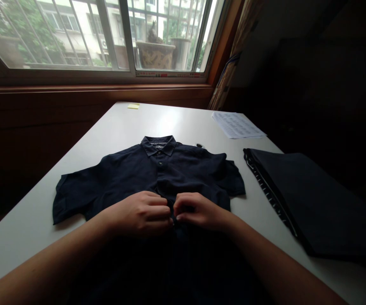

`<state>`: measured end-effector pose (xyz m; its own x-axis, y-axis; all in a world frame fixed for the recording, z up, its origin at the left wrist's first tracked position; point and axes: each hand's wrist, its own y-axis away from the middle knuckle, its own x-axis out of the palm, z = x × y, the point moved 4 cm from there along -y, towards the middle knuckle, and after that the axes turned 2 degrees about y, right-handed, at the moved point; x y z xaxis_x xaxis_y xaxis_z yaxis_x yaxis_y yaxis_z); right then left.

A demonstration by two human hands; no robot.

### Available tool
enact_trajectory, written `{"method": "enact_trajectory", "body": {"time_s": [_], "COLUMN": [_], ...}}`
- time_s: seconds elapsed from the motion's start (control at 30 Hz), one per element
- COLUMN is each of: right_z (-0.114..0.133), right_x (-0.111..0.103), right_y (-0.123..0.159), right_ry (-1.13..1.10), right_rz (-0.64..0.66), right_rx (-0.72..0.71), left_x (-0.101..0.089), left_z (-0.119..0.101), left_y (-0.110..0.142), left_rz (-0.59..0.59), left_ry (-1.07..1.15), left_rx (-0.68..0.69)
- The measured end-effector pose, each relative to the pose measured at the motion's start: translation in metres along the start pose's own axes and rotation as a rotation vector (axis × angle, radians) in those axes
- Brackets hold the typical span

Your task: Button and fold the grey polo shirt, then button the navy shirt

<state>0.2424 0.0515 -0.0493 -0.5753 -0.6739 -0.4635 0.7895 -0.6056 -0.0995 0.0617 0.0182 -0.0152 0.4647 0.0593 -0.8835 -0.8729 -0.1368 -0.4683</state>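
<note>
A dark navy short-sleeved shirt [132,173] lies face up on the white table [176,120], collar toward the window and sleeves spread out. My left hand [141,212] and my right hand [195,209] rest side by side on the shirt's front placket, below the top buttons. Both hands have their fingers curled and pinched on the fabric at the middle of the shirt. What lies under the fingertips is hidden.
A folded dark garment with a white-trimmed edge [303,199] lies at the right of the table. A printed sheet of paper [237,125] sits at the far right, a yellow sticky note [133,106] at the far edge. A window and a curtain [234,55] stand behind.
</note>
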Motion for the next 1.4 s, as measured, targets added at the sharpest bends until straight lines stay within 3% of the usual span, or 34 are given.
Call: {"method": "enact_trajectory", "body": {"time_s": [0.17,0.6,1.1,1.4], "right_z": [-0.006,-0.001,-0.004,-0.004], "right_x": [-0.001,0.0,0.003,0.005], "right_y": [0.002,0.001,0.001,0.0], "right_ry": [-0.073,-0.014,0.09,0.048], "right_rz": [-0.096,-0.017,-0.029,-0.018], "right_rx": [0.138,-0.039,0.002,0.096], "left_x": [0.001,0.001,0.006,0.009], "left_z": [0.0,-0.002,0.003,0.009], "left_y": [0.001,-0.001,0.001,0.001], "left_rz": [0.007,0.018,0.106,0.079], "left_ry": [-0.007,-0.031,-0.041,0.029], "left_rx": [0.012,0.036,0.0,-0.067]}}
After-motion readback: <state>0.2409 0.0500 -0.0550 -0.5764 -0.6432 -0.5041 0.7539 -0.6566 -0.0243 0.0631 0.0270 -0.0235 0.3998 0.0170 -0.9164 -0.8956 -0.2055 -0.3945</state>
